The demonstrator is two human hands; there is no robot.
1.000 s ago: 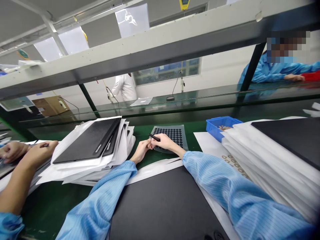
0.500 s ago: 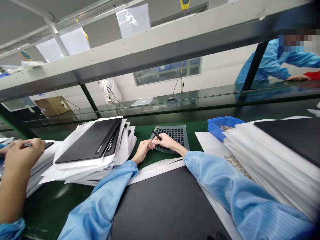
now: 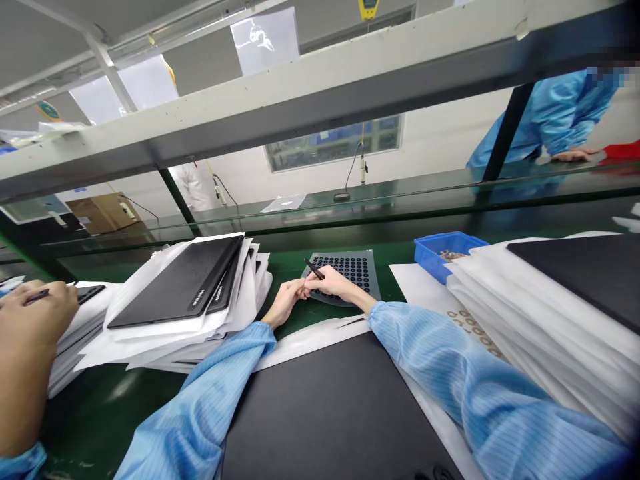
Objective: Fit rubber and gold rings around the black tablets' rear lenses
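Observation:
My right hand [image 3: 327,281] is closed around slim black tweezers [image 3: 314,269], whose back end points up and left. The tips are hidden by my fingers. My left hand [image 3: 287,300] pinches at the left edge of a translucent sheet [image 3: 367,298], its fingertips meeting those of my right hand. Rows of small black round pads [image 3: 353,265] cover that sheet. Nearer to me, below both hands, lies a large flat black panel [image 3: 330,407] on white wrapping, with dark round parts at its bottom right corner.
Left stands a stack of black panels [image 3: 175,280] interleaved with white sheets; right, a similar stack [image 3: 550,320]. A blue bin [image 3: 433,260] holds small pieces. Tan rings [image 3: 473,327] lie on white paper. A co-worker's hand [image 3: 37,313] works at far left. A shelf beam [image 3: 300,93] crosses overhead.
My hands stay almost in place, fingertips together at the sheet's left edge. The co-worker's hand at left has shifted slightly left, and the person at the back right has straightened.

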